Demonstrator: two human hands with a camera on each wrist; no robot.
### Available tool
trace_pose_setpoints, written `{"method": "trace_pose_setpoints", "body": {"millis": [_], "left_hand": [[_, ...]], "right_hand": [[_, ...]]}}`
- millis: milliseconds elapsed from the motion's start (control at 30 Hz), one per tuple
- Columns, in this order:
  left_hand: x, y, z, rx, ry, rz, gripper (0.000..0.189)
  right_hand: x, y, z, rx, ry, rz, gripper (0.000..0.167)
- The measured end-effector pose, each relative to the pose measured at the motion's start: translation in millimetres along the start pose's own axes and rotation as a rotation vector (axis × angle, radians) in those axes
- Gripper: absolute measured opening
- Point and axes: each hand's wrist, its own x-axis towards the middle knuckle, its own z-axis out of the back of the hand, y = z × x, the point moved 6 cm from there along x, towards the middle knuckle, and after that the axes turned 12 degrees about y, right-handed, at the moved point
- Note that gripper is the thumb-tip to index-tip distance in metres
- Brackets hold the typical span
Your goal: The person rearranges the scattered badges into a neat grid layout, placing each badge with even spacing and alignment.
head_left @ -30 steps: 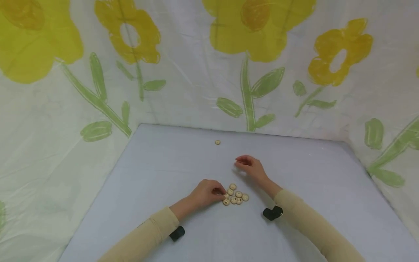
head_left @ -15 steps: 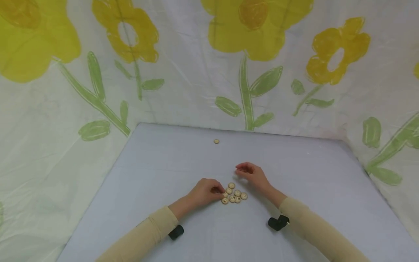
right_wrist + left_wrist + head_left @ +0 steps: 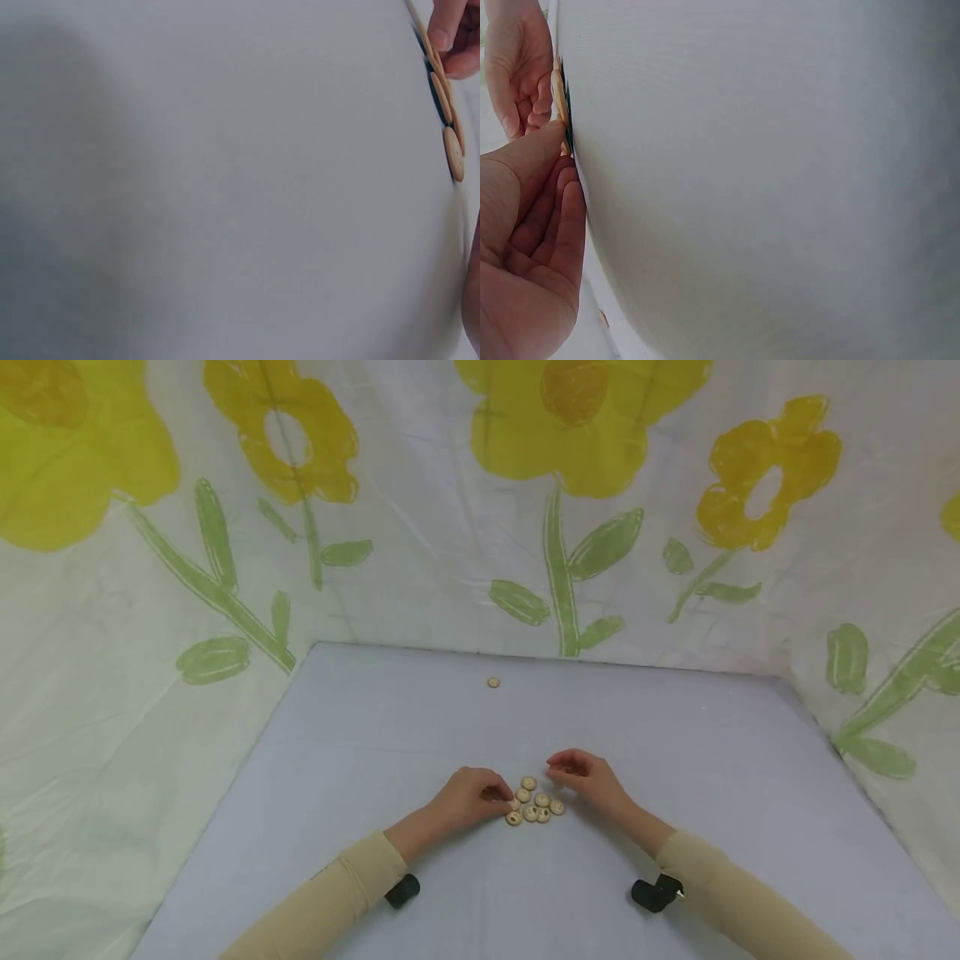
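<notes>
Several pale round wooden buttons (image 3: 528, 783) lie in a loose cluster at mid-table. At the cluster's left side, my left hand (image 3: 468, 800) pinches one button with thumb and fingertips, low over the tabletop; the fingers partly cover it. In the left wrist view the thumb of that hand (image 3: 536, 225) lies against the button's edge (image 3: 559, 94). My right hand (image 3: 588, 777) hovers just right of the cluster, fingers loosely curled, with nothing visible in it. The right wrist view shows only its edge (image 3: 472, 300), near the closest button (image 3: 453, 154).
A single button (image 3: 493, 682) lies apart near the far edge of the pale table (image 3: 375, 718). A white curtain with painted yellow flowers (image 3: 420, 568) hangs around the table. Black wrist cameras (image 3: 657, 893) sit below both sleeves.
My right hand has drawn back toward me, from beyond the button cluster to beside it. The left hand keeps its place at the cluster. The view has shifted slightly.
</notes>
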Motion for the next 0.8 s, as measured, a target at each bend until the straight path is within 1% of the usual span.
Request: {"method": "trace_pose_setpoints", "body": {"millis": [67,167,233,300,433,567,700,800], "left_hand": [[0.5,-0.2,0.8,0.006,0.000,0.004,0.008],[0.6,-2.1,2.5,0.013,0.001,0.003,0.008],[0.1,-2.6,3.3,0.011,0.001,0.005,0.008],[-0.3,-2.7,3.8,0.007,0.002,0.006,0.008],[-0.4,-1.3,3.6,0.000,0.007,0.013,0.009],[-0.9,-1.5,4.7,0.001,0.005,0.015,0.009],[-1.3,-2.5,6.0,0.001,0.011,0.019,0.009],[-1.2,-2.4,5.9,0.003,0.014,0.020,0.009]], "right_hand": [[-7.4,9,-1,-0.003,0.020,0.004,0.028],[-13.0,8,-2,-0.012,0.038,0.000,0.028],[-15.8,7,-1,-0.022,0.040,-0.018,0.028],[-15.7,-1,-1,-0.026,0.039,-0.024,0.029],[-21.4,1,-2,-0.044,0.059,0.005,0.028],[-26.1,4,-4,-0.102,0.078,0.036,0.025],[-29.6,5,-6,-0.169,0.072,0.031,0.024],[-32.2,7,-8,-0.210,0.063,0.054,0.022]]}}
